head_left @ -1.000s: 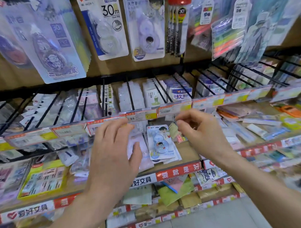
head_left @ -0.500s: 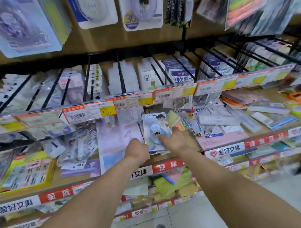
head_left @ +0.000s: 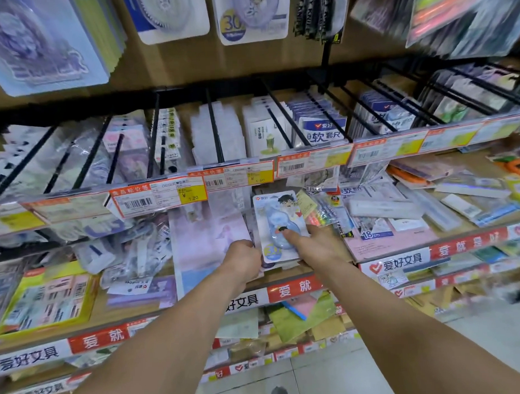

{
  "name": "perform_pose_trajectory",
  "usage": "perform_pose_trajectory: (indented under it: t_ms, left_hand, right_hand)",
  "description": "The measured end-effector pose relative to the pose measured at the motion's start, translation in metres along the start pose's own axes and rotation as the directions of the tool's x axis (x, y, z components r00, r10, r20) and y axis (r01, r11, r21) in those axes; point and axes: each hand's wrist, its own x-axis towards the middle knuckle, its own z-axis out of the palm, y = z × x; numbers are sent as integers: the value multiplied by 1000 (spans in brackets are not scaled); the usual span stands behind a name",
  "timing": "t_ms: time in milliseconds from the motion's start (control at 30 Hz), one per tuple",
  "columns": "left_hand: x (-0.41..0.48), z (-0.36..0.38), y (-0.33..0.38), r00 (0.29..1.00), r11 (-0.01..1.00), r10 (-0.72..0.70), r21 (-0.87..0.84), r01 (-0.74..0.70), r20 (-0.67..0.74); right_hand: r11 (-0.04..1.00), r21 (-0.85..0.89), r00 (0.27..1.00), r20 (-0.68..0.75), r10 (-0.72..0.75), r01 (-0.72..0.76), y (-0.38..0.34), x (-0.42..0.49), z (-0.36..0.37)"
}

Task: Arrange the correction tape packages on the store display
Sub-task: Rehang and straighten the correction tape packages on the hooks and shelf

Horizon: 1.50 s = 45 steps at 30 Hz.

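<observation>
A white correction tape package (head_left: pixel 278 219) with a cartoon figure and a blue dispenser lies on a small stack on the wooden shelf (head_left: pixel 288 275). My right hand (head_left: pixel 316 244) grips the stack from the right, thumb pressed on the blister. Curled at the stack's left lower edge, my left hand (head_left: pixel 242 260) holds it there. More correction tape packages (head_left: pixel 252 17) hang on the wall above.
Black wire hooks (head_left: pixel 282 122) carry hanging stationery behind a rail of price tags (head_left: pixel 240 175). A pale pink pad (head_left: pixel 207 245) lies left of the stack, ruler packs (head_left: pixel 381 234) to the right. Lower shelves hold paper goods; grey floor tiles (head_left: pixel 332 374) lie below.
Both hands came down from the price tag rail to the shelf and closed on the package stack. The view tilted downward.
</observation>
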Motion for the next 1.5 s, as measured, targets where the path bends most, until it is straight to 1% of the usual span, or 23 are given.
perform_pose_trajectory:
  t_ms: [100, 233, 333, 400, 467, 533, 600, 667, 767, 867, 967, 1033, 1100, 1200, 1267, 1367, 1500]
  left_hand:
    - [-3, 1, -1, 1000, 1000, -17, -11, 17, 8]
    - [-2, 7, -2, 1000, 992, -27, 124, 24, 15]
    - [-4, 9, -2, 998, 989, -66, 132, 68, -24]
    - [-16, 8, 1, 994, 993, -109, 39, 109, -2]
    - [-26, 8, 1, 984, 981, -162, -98, 169, 76]
    - [-34, 8, -1, 976, 962, -178, -187, 200, 128]
    - [-40, 7, -7, 974, 953, -176, -225, 205, 143]
    - [-54, 7, -15, 974, 952, -184, -224, 210, 134]
    - [-77, 9, -36, 974, 961, -192, -177, 211, 120]
    - [-100, 1, -52, 963, 943, -247, -202, 264, 106]
    - [-117, -11, -58, 971, 952, -224, -196, 236, 79]
    - [-129, -20, -57, 982, 963, -186, -189, 191, 41]
    - [-142, -29, -54, 993, 981, -118, -152, 117, 6]
    - [-163, -41, -48, 999, 997, -33, -73, 31, -21]
    - [-176, -49, -42, 999, 997, 5, -78, -8, -34]
    - [-190, -63, -29, 995, 995, 72, -57, -76, -64]
    - [-209, -78, -2, 986, 985, 155, -71, -160, -65]
  right_hand:
    - [995, 99, 1000, 16, 20, -21, 6, -1, -2]
    - [972, 221, 997, 13, 72, -74, 14, -4, -1]
    - [939, 325, 994, 38, 104, -111, 23, -8, -3]
    - [917, 376, 992, 55, 117, -129, 28, -12, -4]
    - [904, 406, 991, 61, 120, -134, 30, -21, -7]
    - [899, 417, 991, 73, 115, -135, 33, -32, -12]
    - [899, 414, 990, 86, 116, -141, 36, -46, -20]
    - [903, 396, 985, 99, 141, -169, 41, -61, -28]
    - [913, 346, 975, 121, 185, -216, 53, -83, -37]
    - [917, 329, 971, 142, 190, -227, 67, -100, -42]
    - [918, 333, 969, 193, 156, -214, 69, -115, -47]
    - [918, 350, 969, 215, 117, -189, 67, -123, -51]
    - [919, 360, 973, 214, 87, -161, 63, -128, -54]
    - [941, 320, 980, 192, 51, -112, 53, -137, -60]
    - [955, 289, 979, 202, 14, -74, 41, -143, -64]
    - [946, 325, 971, 229, -66, -13, 16, -152, -71]
    - [917, 386, 951, 233, -203, 101, -27, -167, -74]
